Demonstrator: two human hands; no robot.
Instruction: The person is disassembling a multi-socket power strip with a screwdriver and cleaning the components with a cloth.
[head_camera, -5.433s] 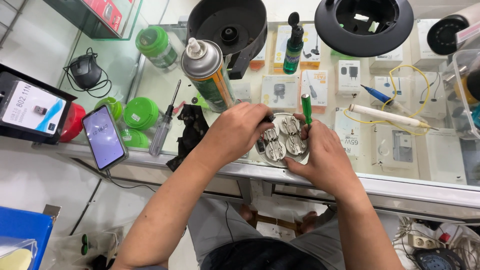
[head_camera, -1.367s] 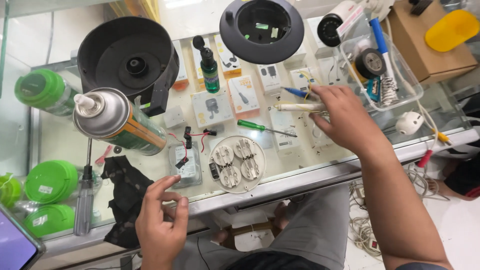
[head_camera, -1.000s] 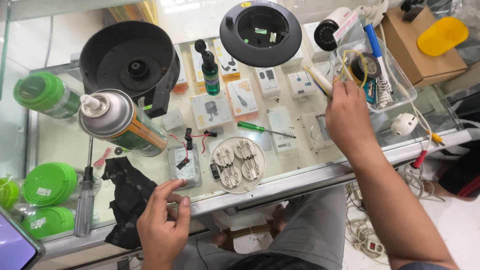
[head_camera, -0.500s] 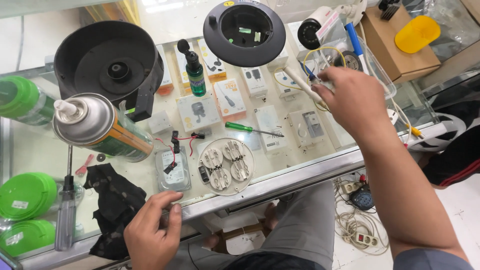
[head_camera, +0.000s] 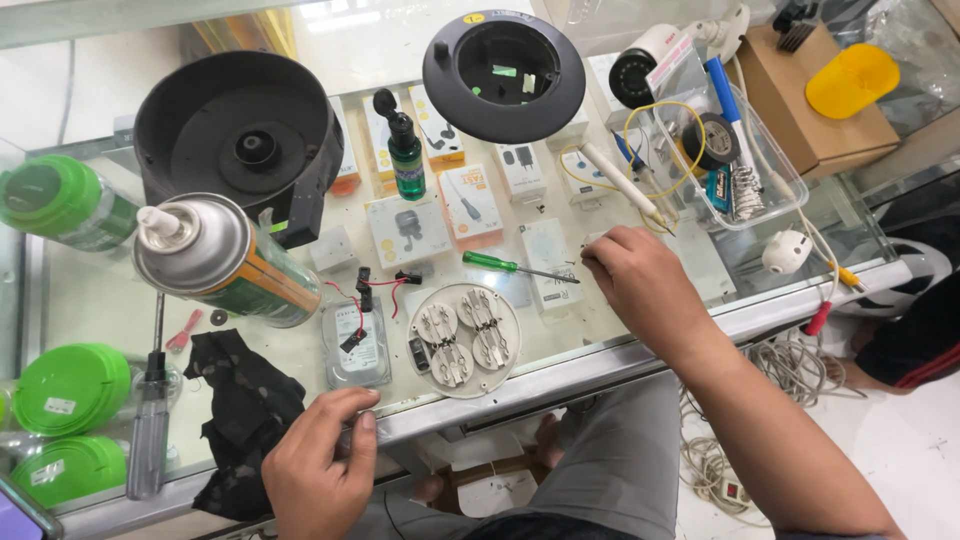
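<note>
The right hand (head_camera: 640, 285) rested with fingers curled together on the glass worktop (head_camera: 90, 300), just beside a green-handled screwdriver (head_camera: 518, 267). The left hand (head_camera: 318, 470), fingers pinched at the worktop's edge, sat near a round white plate (head_camera: 463, 339); what it pinched could not be told.

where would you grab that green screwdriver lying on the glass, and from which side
Take the green screwdriver by its green handle, the thick end on the left, from above. It lies flat, thin shaft pointing right toward the right hand, with bare glass around the handle.
</note>
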